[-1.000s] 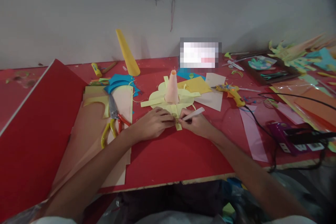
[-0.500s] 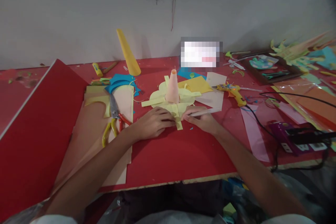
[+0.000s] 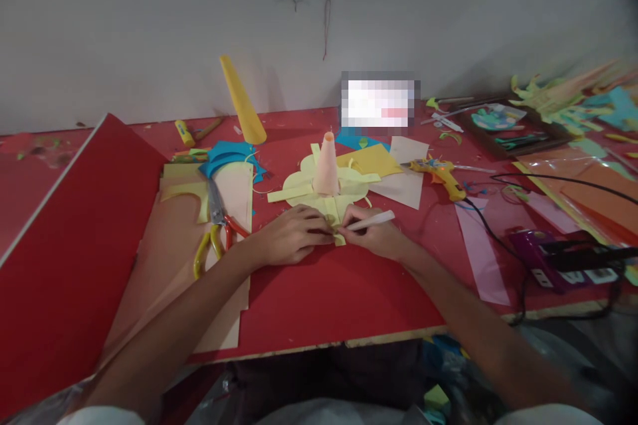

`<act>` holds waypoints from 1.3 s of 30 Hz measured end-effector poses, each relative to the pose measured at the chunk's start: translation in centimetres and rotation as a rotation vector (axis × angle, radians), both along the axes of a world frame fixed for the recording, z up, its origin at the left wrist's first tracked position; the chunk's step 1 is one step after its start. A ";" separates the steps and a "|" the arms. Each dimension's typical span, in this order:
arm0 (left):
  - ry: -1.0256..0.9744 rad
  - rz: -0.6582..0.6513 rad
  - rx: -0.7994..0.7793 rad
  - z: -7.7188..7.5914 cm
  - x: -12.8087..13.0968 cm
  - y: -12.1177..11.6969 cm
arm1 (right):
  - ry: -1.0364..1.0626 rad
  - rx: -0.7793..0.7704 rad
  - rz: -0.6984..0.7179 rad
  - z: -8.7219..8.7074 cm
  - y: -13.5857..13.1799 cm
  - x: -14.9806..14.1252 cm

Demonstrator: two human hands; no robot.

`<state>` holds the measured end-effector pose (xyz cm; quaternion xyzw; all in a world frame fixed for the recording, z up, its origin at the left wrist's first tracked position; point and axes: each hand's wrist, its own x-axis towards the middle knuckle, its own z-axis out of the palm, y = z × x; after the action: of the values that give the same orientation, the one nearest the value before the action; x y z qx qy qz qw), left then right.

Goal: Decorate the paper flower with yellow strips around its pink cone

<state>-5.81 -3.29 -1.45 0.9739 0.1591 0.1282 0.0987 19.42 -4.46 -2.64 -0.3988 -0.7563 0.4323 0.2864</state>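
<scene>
My right hand is closed round a slim white pen, its tip end down at a pale yellow paper strip. My left hand lies beside it, fingers bent and fingertips pressed on the near end of that strip. The strip runs out from a pale yellow petal-shaped paper base, flat on the table, with other strips reaching left, right and back. On the base's middle stands an upright peach paper cone, open at the top. My fingers partly cover the strip.
Scissors lie on peach sheets at left, near a raised red board. A yellow cone stands behind. Rightward are a glue gun with its cable, a purple box and a dark tray.
My right hand has moved left, closer to my left fingertips, and the pen now lies over the strip. My left hand and the paper base stay nearly in place.
</scene>
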 end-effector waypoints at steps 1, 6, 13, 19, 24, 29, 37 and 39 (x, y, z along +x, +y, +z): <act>0.002 0.000 -0.004 0.0 0.0 0.0 | -0.016 0.026 0.002 -0.1 0.0 -0.1; 0.001 -0.008 -0.007 -0.2 -0.1 0.0 | -0.096 0.065 -0.013 -0.5 -0.2 -0.3; 0.011 -0.009 0.061 -0.2 0.0 -0.2 | -0.081 0.103 -0.059 -0.3 -0.3 -0.3; 0.034 -0.002 0.129 -0.1 0.4 -0.4 | 0.052 0.020 -0.053 0.2 -0.1 -0.2; 0.051 -0.021 0.099 -0.1 0.4 -0.3 | 0.164 -0.021 -0.149 -0.1 0.2 0.4; 0.038 -0.031 0.066 0.1 0.1 -0.4 | 0.132 -0.065 -0.037 -0.2 0.2 0.2; 0.055 -0.031 0.036 0.7 -0.1 -0.6 | 0.113 0.048 -0.114 0.2 -0.4 0.7; 0.058 -0.023 0.033 0.8 0.0 -0.6 | 0.166 0.045 -0.114 0.2 -0.3 1.0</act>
<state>-5.86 -3.94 -0.67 0.9805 0.1486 0.1013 0.0793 20.39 -4.72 -2.45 -0.3977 -0.7155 0.4299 0.3809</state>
